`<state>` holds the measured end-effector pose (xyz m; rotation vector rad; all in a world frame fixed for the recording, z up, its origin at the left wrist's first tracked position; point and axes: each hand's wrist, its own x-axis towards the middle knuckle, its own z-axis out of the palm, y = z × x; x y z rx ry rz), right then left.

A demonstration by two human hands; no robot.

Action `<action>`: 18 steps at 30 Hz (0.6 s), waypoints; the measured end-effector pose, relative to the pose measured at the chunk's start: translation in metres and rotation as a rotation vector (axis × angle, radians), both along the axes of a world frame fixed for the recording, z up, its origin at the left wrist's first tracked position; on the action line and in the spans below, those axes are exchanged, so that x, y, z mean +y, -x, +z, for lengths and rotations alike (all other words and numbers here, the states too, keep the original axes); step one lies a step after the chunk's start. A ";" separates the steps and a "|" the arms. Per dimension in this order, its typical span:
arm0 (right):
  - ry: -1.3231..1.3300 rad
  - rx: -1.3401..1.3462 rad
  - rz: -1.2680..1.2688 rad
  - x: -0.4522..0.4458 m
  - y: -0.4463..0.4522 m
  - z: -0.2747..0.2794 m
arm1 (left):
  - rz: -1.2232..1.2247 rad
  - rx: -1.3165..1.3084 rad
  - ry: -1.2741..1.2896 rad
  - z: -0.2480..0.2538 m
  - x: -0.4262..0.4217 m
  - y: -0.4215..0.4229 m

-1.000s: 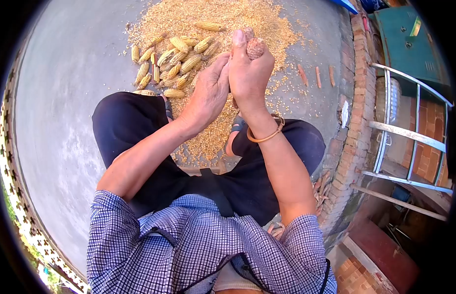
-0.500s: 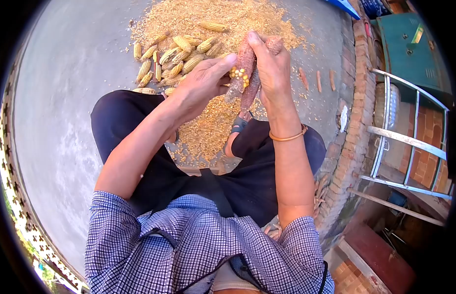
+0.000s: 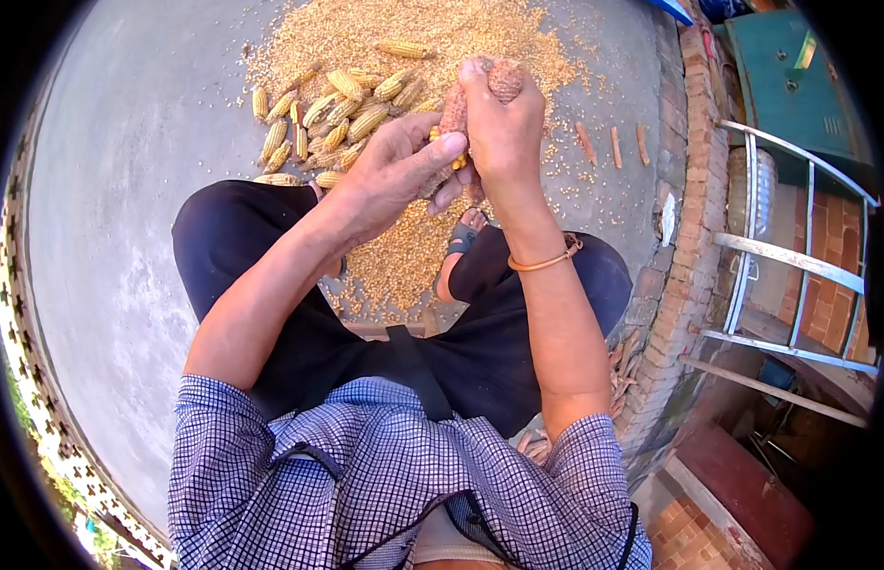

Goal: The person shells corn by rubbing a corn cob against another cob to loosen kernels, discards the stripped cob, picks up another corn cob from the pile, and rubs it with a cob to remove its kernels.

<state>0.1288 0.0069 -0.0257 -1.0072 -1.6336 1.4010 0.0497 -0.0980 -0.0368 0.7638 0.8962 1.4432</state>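
Note:
Between my hands is a mostly stripped corn cob [image 3: 452,112] with a small patch of yellow kernels low on it. My left hand [image 3: 399,169] is closed round its lower part, thumb lying near the kernels. My right hand [image 3: 504,123] grips the upper part of this cob and also a second, bare corn cob [image 3: 505,82], whose end shows above the fist. The rest of the second cob is hidden behind my right hand. Below the hands, loose corn kernels [image 3: 390,261] cover the ground between my feet.
Several unshelled corn ears [image 3: 345,112] lie in a heap ahead, left of centre, beside a wide spread of kernels [image 3: 366,28]. Bare cobs [image 3: 615,147] lie to the right. A low brick edge [image 3: 684,209] and a metal frame [image 3: 794,271] stand farther right.
Both hands have shifted slightly left with the cobs. My left fingers have closed further round the lower cob, and my right fist has turned, covering more of the second cob.

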 end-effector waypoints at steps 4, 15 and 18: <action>-0.082 -0.045 -0.060 0.001 0.003 -0.009 | 0.049 0.042 0.037 0.001 -0.003 -0.004; 0.203 0.086 0.070 0.000 -0.006 0.012 | -0.019 -0.022 0.130 0.015 -0.004 0.003; 0.400 0.268 0.240 0.010 -0.015 0.017 | -0.077 -0.276 0.138 0.021 -0.005 0.015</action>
